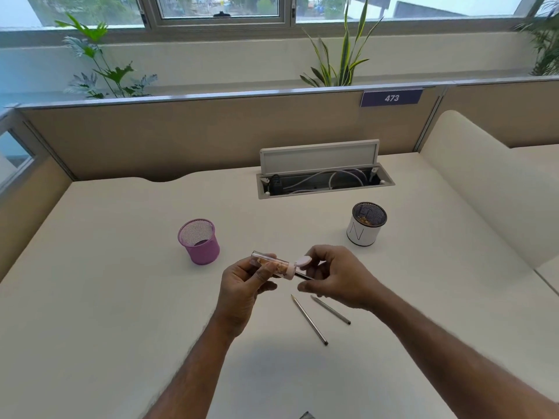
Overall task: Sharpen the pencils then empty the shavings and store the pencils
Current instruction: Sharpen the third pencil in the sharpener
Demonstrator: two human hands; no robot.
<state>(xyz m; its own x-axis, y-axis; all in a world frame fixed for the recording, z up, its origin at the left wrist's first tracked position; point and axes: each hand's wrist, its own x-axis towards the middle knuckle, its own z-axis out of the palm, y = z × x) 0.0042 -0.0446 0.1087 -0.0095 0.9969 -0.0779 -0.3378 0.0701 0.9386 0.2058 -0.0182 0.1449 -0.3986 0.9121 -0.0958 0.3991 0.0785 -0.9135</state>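
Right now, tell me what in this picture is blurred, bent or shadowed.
Head view: right hand and its pencil, in the sharpener, blur with motion; the partition bows from the wide lens; soft window daylight, faint shadow on the near desk.

1 pencil (304, 276) was mostly hidden, tip inside the sharpener (281, 263), rear end behind the right hand (338, 276), lower fingertips (303, 287) of that hand were blurred, dark object (307, 415) was cut off by the bottom edge, kind not clear

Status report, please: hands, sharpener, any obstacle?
Left hand grips sharpener, shavings inside. Right hand holds pencil at its pink end. Two spare pencils on desk. Nothing blocks.
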